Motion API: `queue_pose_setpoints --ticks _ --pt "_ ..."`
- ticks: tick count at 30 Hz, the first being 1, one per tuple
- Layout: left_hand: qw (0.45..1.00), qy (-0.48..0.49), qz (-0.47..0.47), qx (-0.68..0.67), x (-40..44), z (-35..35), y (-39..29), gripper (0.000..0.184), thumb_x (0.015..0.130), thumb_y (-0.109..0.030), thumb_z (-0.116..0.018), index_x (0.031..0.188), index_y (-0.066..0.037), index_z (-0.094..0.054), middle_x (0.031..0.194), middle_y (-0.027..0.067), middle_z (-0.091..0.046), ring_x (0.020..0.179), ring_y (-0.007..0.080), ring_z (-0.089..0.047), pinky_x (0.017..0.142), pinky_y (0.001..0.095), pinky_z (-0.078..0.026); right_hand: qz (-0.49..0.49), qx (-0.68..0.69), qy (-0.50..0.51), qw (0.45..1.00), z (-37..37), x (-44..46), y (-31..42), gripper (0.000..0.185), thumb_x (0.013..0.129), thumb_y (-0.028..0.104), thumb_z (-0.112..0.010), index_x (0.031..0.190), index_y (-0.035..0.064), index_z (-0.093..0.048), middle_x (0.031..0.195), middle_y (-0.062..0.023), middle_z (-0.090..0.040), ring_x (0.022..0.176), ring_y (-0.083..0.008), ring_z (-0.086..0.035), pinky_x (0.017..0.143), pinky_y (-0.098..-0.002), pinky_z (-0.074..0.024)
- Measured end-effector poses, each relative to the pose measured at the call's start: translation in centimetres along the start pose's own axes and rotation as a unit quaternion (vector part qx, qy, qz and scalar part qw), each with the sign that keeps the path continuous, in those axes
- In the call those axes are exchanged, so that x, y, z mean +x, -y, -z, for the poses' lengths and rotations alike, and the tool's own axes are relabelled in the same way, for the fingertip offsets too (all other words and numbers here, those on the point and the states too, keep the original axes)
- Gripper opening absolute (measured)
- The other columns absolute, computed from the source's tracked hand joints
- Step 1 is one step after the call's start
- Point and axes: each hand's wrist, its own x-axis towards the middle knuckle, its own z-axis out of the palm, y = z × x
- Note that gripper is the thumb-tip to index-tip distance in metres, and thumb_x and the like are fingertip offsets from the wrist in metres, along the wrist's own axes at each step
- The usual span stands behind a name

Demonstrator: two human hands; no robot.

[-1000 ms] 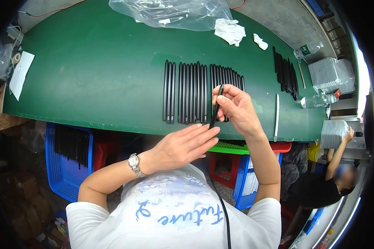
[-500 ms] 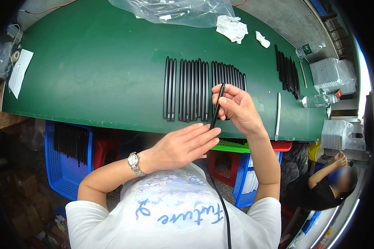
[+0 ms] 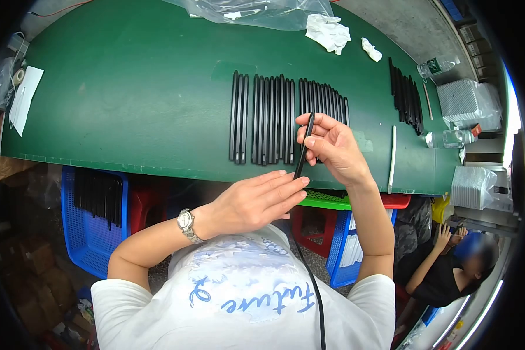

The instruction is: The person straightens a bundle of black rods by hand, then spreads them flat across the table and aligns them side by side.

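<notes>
A slim black pen-shaped stick (image 3: 304,153) slants upward between my hands, its pointed end at the top. My right hand (image 3: 334,147) pinches it near the upper part between thumb and fingertips. The lower end passes behind the straight fingers of my left hand (image 3: 255,201), which press against it; the thumb there is mostly hidden. Just beyond my hands, similar black sticks lie side by side on the green table (image 3: 140,105): a small group (image 3: 239,119), a middle group (image 3: 273,119) and a right group (image 3: 324,99) partly covered by my right hand.
More black sticks (image 3: 405,96) lie at the right, near water bottles (image 3: 449,139) and a white stick (image 3: 392,157). Crumpled tissue (image 3: 328,34) and plastic film (image 3: 256,13) lie at the back. Below the edge are blue baskets (image 3: 93,248). A person (image 3: 434,274) sits at the right.
My hands and the black stick keep nearly the same pose. The view has shifted slightly. The other person's hands at the right have moved down and apart.
</notes>
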Motion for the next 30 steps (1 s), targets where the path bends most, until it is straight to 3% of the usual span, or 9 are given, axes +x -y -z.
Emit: queue_pose_setpoints --ticks 5,11,15,21,30 --pt "0.999 0.023 -0.017 0.023 0.2 0.4 -0.1 0.046 0.077 -0.022 -0.077 0.118 -0.003 -0.068 0.135 0.0141 -0.062 0.113 0.0271 -0.066 0.099 0.0393 -0.055 0.004 -0.004 -0.022 1.000 0.1 0.4 -0.4 0.020 0.099 0.013 -0.056 0.110 -0.0034 -0.062 0.090 -0.0090 -0.067 0.061 -0.0092 -0.061 0.054 -0.0225 -0.0509" --pt "1.000 0.009 -0.009 -0.021 0.1 0.2 -0.1 0.047 0.077 -0.022 -0.078 0.119 -0.003 -0.067 0.135 0.0155 -0.061 0.113 0.0273 -0.066 0.099 0.0400 -0.055 -0.012 0.049 -0.050 0.997 0.3 0.6 -0.4 0.037 0.106 0.027 -0.042 0.099 -0.0035 -0.063 0.083 -0.0128 -0.068 0.056 -0.0142 -0.062 0.047 -0.0262 -0.0511" --pt "0.997 -0.006 0.006 -0.071 0.3 0.5 -0.2 0.037 0.081 -0.013 -0.074 0.115 0.001 -0.065 0.133 0.0173 -0.062 0.114 0.0276 -0.066 0.099 0.0402 -0.055 -0.008 0.060 -0.044 0.997 0.2 0.5 -0.4 0.037 0.106 0.026 -0.043 0.100 -0.0040 -0.063 0.083 -0.0135 -0.068 0.057 -0.0147 -0.063 0.048 -0.0264 -0.0517" --pt "0.998 -0.007 -0.003 -0.068 -0.6 -0.2 0.4 0.049 0.078 -0.019 -0.078 0.122 -0.002 -0.065 0.136 0.0173 -0.060 0.111 0.0282 -0.067 0.097 0.0413 -0.057 0.000 0.054 -0.034 0.998 0.2 0.2 -0.5 0.032 0.104 0.021 -0.044 0.105 -0.0048 -0.062 0.086 -0.0137 -0.068 0.060 -0.0153 -0.064 0.050 -0.0267 -0.0533" --pt "0.996 -0.016 0.015 -0.089 -1.6 -0.3 0.4 0.049 0.077 -0.016 -0.078 0.122 -0.002 -0.064 0.136 0.0178 -0.060 0.110 0.0305 -0.067 0.097 0.0430 -0.056 0.014 0.014 -0.017 1.000 -0.5 0.3 -0.4 0.026 0.100 0.011 -0.048 0.114 -0.0061 -0.063 0.090 -0.0122 -0.067 0.063 -0.0140 -0.064 0.054 -0.0260 -0.0545"
